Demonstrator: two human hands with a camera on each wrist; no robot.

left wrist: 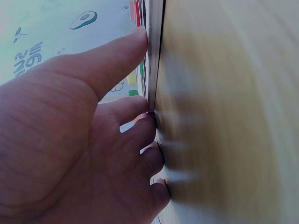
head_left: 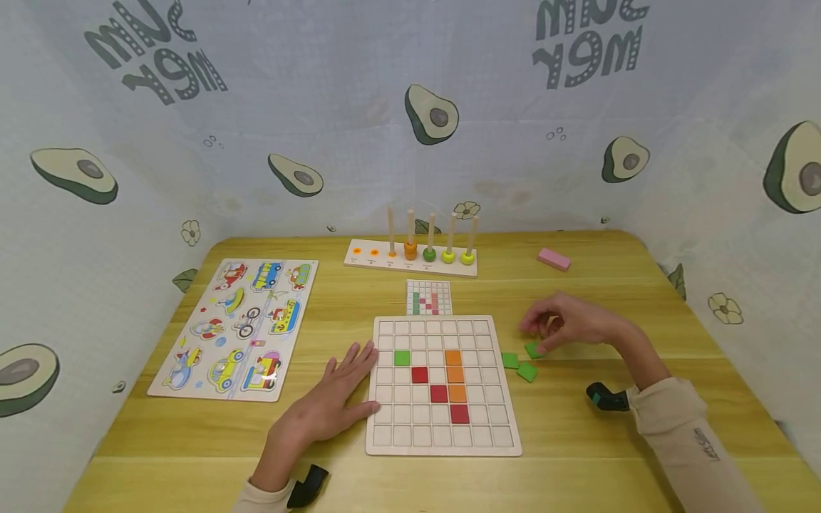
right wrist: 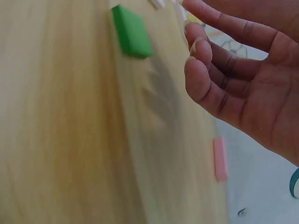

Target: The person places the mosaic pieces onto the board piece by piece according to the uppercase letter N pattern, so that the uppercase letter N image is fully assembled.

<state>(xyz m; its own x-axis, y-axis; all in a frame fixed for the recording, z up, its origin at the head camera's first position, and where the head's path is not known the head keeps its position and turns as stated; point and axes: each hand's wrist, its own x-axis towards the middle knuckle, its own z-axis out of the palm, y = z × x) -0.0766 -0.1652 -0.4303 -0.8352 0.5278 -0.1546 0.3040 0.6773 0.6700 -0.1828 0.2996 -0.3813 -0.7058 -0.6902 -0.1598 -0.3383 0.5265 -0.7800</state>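
Note:
Beside the grid board [head_left: 391,433], my left hand [head_left: 330,402] lies with spread fingers, fingertips and thumb at the board's left edge. The left wrist view shows the thumb [left wrist: 119,58] against that edge. On the board sit one green tile [head_left: 402,358], a diagonal of red tiles [head_left: 439,393] and a column of orange tiles [head_left: 455,374]. My right hand [head_left: 574,320] hovers over loose green tiles [head_left: 527,371] right of the board, fingers loosely bent. In the right wrist view, a green tile [right wrist: 133,32] lies on the table, apart from the fingers [right wrist: 198,79].
A small pattern card [head_left: 428,298] lies at the board's far edge. Behind it stands a peg counter [head_left: 378,262] with coloured beads. A vehicle puzzle [head_left: 212,363] lies at the left. A pink block [head_left: 554,259] is at the back right.

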